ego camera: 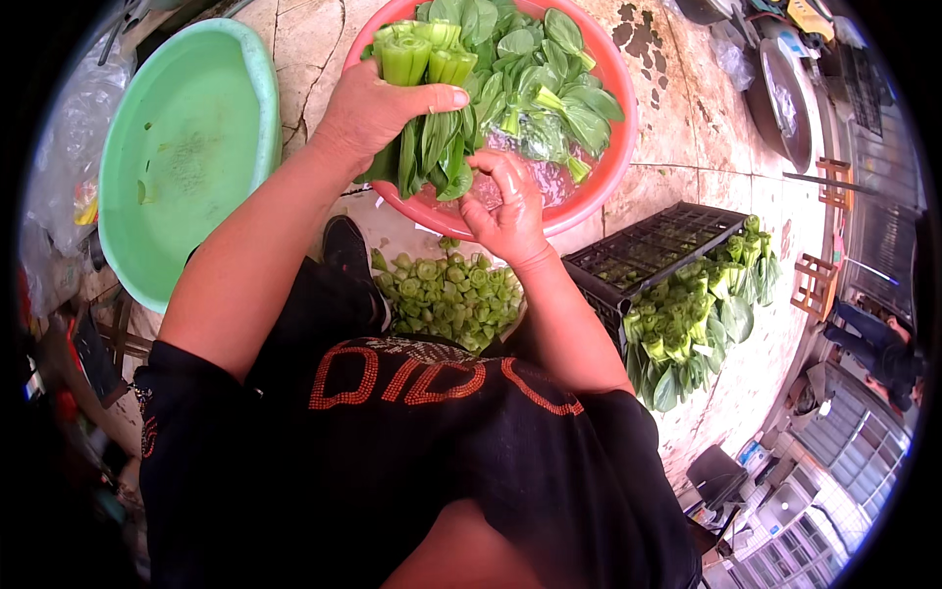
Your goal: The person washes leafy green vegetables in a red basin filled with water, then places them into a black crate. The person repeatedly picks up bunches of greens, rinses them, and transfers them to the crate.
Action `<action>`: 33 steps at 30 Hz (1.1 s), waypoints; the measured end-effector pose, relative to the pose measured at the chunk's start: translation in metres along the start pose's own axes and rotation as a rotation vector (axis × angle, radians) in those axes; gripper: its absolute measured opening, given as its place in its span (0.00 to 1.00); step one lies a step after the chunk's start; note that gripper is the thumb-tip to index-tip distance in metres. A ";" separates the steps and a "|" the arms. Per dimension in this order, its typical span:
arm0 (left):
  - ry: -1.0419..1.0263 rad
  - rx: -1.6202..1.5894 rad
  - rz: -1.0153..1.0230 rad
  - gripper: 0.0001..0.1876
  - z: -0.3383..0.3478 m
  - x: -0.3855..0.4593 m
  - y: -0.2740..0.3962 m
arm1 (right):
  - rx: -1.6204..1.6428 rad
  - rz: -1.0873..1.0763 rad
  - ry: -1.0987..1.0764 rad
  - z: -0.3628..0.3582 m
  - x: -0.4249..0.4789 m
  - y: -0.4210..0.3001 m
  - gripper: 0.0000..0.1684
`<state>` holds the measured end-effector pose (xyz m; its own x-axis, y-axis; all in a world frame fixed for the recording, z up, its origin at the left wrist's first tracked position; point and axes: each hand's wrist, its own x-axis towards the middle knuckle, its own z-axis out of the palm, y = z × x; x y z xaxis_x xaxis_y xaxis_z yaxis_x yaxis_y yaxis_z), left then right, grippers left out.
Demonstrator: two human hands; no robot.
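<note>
My left hand (375, 110) is closed around a bunch of bok choy (427, 55), cut stem ends up and leaves hanging down. The bunch is over the left rim of a red plastic basin (622, 158). Water stands in the basin, with loose bok choy (567, 96) floating and piled in it. My right hand (509, 202) is wet and sits at the basin's near rim, fingers curled and thumb bent, close to the hanging leaf tips. I see nothing held in it. Whether its fingertips touch the leaves, I cannot tell.
A green plastic tub (191, 140) holds leaf scraps at left. Trimmed stem ends (449, 294) are heaped between my feet. On the right, more bok choy (681, 316) lies stacked against a black plastic crate (655, 247). A person (879, 346) is at the far right.
</note>
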<state>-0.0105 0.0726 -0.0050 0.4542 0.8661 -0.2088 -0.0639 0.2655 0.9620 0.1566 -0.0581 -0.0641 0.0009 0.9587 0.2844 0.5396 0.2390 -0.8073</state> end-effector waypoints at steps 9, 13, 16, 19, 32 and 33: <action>0.000 0.303 0.142 0.23 -0.001 0.002 0.014 | -0.792 0.850 -0.137 -0.062 -0.005 0.166 0.35; -0.046 0.298 0.139 0.23 0.007 0.003 0.014 | -0.887 0.878 -0.368 -0.027 -0.010 0.195 0.29; -0.108 0.237 0.060 0.24 0.011 0.004 0.019 | -0.834 0.981 -0.621 -0.003 -0.006 0.188 0.26; -0.119 0.257 0.055 0.26 0.010 0.004 0.018 | -0.684 0.934 -0.669 -0.002 -0.012 0.170 0.26; -0.388 0.954 0.475 0.35 0.015 -0.017 -0.005 | -0.433 0.662 -0.569 -0.055 0.020 0.078 0.29; -0.474 0.952 0.464 0.35 0.020 -0.018 -0.004 | -0.432 0.614 -0.511 -0.069 0.021 0.063 0.29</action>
<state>-0.0001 0.0474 -0.0016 0.8624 0.4978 0.0920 0.2911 -0.6364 0.7143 0.2487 -0.0334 -0.0735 0.0744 0.8745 -0.4793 0.8364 -0.3164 -0.4475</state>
